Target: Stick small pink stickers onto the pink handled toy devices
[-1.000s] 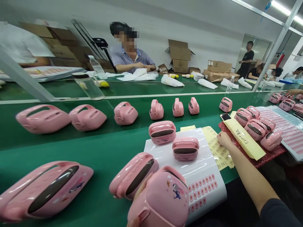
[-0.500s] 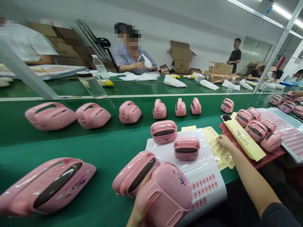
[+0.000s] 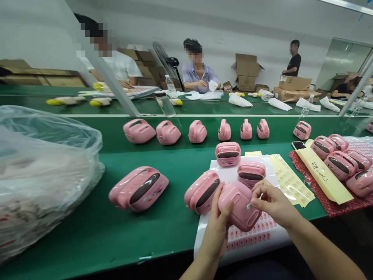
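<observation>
Pink case (image 3: 235, 204) held right of lower centre

The case is gripped by the left hand (image 3: 217, 217), with the thumb laid on its near face and the fingers curled at its left side. A small pale piece (image 3: 249, 206) is pinched between the thumb and forefinger of the right hand (image 3: 272, 200), at the case's right edge; whether the case is touched by it cannot be told. Below, a white sheet (image 3: 202, 233) is printed with small red-and-pink marks. Across the centre, 6 other cases (image 3: 197, 132) are lined up on the green table (image 3: 116, 241)
</observation>
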A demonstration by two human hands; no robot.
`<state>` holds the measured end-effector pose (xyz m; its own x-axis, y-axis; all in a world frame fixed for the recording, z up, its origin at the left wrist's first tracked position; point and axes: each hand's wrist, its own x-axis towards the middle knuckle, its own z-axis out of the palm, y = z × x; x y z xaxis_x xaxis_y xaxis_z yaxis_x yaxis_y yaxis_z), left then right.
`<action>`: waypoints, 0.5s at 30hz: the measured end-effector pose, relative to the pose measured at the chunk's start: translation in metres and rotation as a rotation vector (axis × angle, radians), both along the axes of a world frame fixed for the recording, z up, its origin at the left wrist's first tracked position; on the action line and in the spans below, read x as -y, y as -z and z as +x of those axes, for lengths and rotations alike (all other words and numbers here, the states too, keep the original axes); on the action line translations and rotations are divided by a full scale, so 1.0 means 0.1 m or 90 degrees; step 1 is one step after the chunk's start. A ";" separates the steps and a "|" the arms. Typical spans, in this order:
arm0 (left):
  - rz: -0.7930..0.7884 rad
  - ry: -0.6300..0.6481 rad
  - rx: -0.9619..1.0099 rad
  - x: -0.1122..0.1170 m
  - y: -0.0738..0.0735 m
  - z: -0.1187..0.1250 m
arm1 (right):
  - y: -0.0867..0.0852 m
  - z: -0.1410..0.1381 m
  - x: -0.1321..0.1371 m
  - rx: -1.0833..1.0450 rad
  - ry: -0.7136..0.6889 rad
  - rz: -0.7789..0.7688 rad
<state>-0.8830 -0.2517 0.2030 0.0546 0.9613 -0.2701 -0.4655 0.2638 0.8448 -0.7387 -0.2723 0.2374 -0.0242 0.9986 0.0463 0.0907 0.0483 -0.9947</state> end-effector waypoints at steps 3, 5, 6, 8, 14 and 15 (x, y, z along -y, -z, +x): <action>0.002 -0.004 0.007 0.01 0.03 -0.01 | 0.04 -0.06 -0.02 0.038 0.025 -0.003; -0.004 -0.003 0.011 0.02 0.04 -0.03 | 0.06 -0.06 -0.03 0.052 0.034 -0.005; -0.007 -0.003 0.013 0.02 0.05 -0.03 | 0.06 -0.05 -0.04 0.061 0.035 -0.006; -0.011 -0.004 0.017 0.02 0.06 -0.04 | 0.07 -0.06 -0.04 0.081 0.034 -0.005; -0.024 0.001 0.022 0.04 0.03 -0.05 | 0.14 -0.21 0.04 0.199 0.120 0.135; -0.027 -0.001 0.025 0.04 0.02 -0.05 | 0.16 -0.25 0.07 0.225 0.151 0.189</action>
<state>-0.8877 -0.2555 0.2014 0.0641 0.9494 -0.3076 -0.4983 0.2975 0.8144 -0.7635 -0.2791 0.2213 0.1357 0.9236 0.3586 0.4620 0.2612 -0.8476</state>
